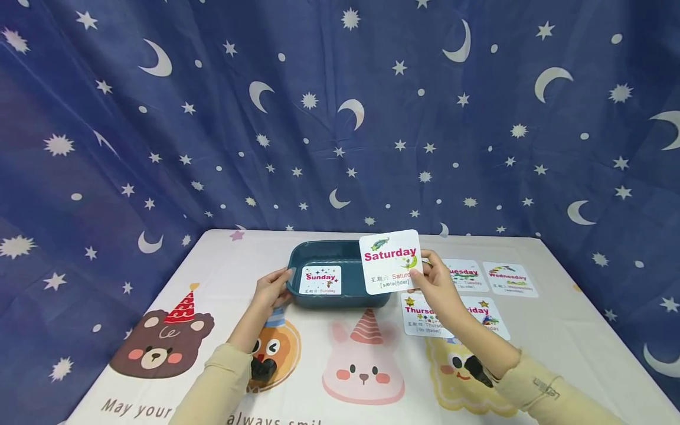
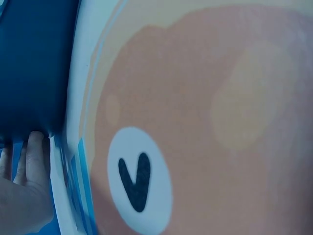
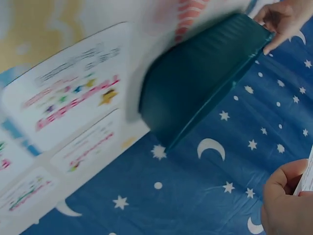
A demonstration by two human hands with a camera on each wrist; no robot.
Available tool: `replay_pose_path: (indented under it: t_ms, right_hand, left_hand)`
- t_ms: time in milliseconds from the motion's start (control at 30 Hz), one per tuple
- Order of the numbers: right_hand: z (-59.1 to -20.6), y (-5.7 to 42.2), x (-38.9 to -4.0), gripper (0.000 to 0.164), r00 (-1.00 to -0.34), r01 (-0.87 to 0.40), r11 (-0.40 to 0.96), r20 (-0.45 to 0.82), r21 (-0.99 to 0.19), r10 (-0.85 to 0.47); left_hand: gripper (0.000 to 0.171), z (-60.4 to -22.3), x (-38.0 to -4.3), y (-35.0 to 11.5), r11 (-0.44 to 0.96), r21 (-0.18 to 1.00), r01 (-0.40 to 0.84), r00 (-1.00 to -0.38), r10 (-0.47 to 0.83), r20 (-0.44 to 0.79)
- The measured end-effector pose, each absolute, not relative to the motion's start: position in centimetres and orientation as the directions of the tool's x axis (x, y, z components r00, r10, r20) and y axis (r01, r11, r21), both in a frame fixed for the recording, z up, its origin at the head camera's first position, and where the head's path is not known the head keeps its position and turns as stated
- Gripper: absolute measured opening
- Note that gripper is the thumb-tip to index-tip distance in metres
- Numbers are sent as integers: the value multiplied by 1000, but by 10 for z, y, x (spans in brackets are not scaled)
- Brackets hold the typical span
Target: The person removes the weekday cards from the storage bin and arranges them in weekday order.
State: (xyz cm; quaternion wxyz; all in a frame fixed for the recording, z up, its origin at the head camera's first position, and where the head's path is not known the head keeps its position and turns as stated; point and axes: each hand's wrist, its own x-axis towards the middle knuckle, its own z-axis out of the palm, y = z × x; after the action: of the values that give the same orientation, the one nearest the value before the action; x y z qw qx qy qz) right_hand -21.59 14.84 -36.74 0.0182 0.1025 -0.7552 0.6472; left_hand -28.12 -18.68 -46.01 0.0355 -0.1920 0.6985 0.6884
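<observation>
My left hand point(image 1: 271, 289) grips the left end of a dark teal plastic bin point(image 1: 340, 301), thumb at its rim. In the left wrist view its fingers point(image 2: 36, 159) lie against the bin's wall point(image 2: 32, 73). A square white card printed "Sunday" point(image 1: 320, 280) lies inside the bin, face up. My right hand point(image 1: 438, 286) pinches a "Saturday" card point(image 1: 390, 260) by its right edge, printed side facing the head camera. That card overlaps the bin's right end in the head view, hiding part of it. Only the card's edge point(image 3: 307, 178) shows in the right wrist view.
Right of the bin lie several weekday cards: "Tuesday" point(image 1: 467, 274), "Wednesday" point(image 1: 511, 278), "Thursday" point(image 1: 419, 316) and "Friday" point(image 1: 491, 316), some partly covered by the right hand and arm. A white cartoon-print tablecloth point(image 1: 297, 407) covers the table. Behind hangs a blue moon-and-star curtain point(image 1: 340, 177).
</observation>
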Motion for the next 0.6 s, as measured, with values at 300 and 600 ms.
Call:
replay_pose_path:
  t_ms: [300, 600]
  right_hand:
    - [-365, 191, -197, 33, -987, -135, 213, 112, -968, -116]
    - [-388, 230, -187, 34, -998, -58, 303, 47, -951, -43]
  left_hand:
    - [45, -460, -283, -185, -35, 948, -316, -920, -231, -315]
    - [44, -461, -281, -187, -33, 948, -318, -918, -238, -316]
